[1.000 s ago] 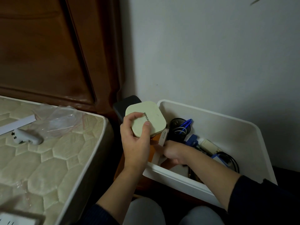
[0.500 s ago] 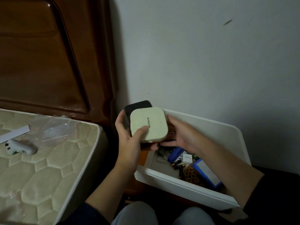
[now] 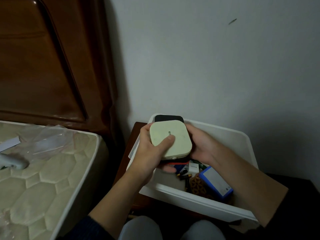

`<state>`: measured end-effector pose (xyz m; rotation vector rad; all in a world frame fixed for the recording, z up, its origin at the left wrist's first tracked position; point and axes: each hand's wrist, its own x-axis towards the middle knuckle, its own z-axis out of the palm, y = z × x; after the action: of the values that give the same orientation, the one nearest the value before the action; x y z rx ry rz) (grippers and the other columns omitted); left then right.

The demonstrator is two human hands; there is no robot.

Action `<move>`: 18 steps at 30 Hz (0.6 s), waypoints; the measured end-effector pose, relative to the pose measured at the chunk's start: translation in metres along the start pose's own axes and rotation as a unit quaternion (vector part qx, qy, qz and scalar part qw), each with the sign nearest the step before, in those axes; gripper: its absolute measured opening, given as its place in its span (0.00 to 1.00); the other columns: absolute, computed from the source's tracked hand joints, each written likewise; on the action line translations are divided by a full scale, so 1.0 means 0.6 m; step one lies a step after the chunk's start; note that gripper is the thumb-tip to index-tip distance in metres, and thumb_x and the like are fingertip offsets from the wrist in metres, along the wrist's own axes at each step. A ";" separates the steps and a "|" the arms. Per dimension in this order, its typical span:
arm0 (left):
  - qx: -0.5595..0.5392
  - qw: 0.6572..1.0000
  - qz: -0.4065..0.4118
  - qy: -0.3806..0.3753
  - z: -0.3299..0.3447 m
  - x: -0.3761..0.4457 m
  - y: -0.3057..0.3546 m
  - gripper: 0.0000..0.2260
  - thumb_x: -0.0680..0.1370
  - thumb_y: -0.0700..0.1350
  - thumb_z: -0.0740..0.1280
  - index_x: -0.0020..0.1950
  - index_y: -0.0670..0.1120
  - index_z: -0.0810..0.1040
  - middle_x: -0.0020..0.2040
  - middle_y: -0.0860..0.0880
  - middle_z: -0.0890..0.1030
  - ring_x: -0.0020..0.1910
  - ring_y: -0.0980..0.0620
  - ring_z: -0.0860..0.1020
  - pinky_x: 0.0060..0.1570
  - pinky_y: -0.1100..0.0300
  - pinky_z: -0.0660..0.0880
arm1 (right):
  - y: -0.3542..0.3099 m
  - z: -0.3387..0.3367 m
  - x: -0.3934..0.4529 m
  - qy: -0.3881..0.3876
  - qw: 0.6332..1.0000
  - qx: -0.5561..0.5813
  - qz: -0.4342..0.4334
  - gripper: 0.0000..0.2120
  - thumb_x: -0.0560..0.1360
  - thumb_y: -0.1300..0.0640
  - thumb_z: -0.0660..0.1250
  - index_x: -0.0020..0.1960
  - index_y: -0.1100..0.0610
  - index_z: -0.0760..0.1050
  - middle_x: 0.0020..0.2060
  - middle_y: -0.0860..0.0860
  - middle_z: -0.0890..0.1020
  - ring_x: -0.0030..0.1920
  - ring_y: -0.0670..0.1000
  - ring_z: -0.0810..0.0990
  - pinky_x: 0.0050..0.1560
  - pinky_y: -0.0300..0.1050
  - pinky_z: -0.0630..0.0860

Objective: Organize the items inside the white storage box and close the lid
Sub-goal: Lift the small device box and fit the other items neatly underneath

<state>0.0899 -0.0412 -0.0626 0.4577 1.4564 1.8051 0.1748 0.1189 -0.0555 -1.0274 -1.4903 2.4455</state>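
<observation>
Sorting step in hand: left hand point(image 3: 149, 153) and right hand point(image 3: 203, 146) both grip a cream rounded-square plastic case point(image 3: 170, 139), stacked on a black case, above the white plastic storage box's point(image 3: 199, 202) 10 o'clock corner; next move probably calls for lowering the stack flat into free space.

Both hands hold a stack of two flat, rounded-square cases over the far left corner of the white storage box point(image 3: 199, 201). The cream case point(image 3: 174, 135) lies on top of a black case point(image 3: 168, 118), whose edge shows beyond it. The left hand point(image 3: 149, 153) grips the stack's left side, thumb pressed on the cream top; the right hand point(image 3: 201, 146) cups its right side. Inside the box, near the front wall, lie a blue box point(image 3: 216, 183), batteries point(image 3: 184, 176) and a small white box point(image 3: 193, 168). A quilted mattress point(image 3: 43, 184) lies at left, with a clear plastic bag point(image 3: 48, 142) near its far edge.
</observation>
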 end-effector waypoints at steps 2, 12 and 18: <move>-0.008 1.000 0.005 0.009 -0.002 0.008 -0.011 0.24 0.78 0.45 0.77 0.68 0.59 0.70 0.64 0.49 0.80 0.58 0.41 0.86 0.30 0.45 0.83 | 0.006 -0.012 0.006 0.009 1.000 -0.018 -0.008 0.21 0.82 0.39 0.64 0.62 0.52 0.85 0.59 0.55 0.87 0.59 0.57 0.86 0.54 0.54 0.83; 0.026 0.991 0.078 0.102 -0.029 0.061 -0.044 0.27 0.79 0.45 0.76 0.70 0.59 0.65 0.64 0.50 0.77 0.52 0.50 0.86 0.30 0.45 0.83 | 0.109 -0.110 0.037 -0.007 0.711 -0.694 -0.114 0.11 0.78 0.54 0.71 0.60 0.46 0.82 0.53 0.42 0.84 0.54 0.43 0.82 0.54 0.40 0.80; -0.012 0.992 0.068 0.102 -0.033 0.069 -0.052 0.28 0.78 0.46 0.77 0.71 0.62 0.66 0.64 0.51 0.79 0.55 0.50 0.86 0.32 0.46 0.83 | 0.157 -0.107 0.080 -0.059 0.467 -0.851 -0.234 0.24 0.76 0.54 0.70 0.71 0.49 0.70 0.68 0.50 0.72 0.60 0.55 0.75 0.54 0.54 0.75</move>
<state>0.0597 -0.0218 -0.1050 0.3766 1.5727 2.0244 0.1995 0.1382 -0.1750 -0.1263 -3.3469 -0.1103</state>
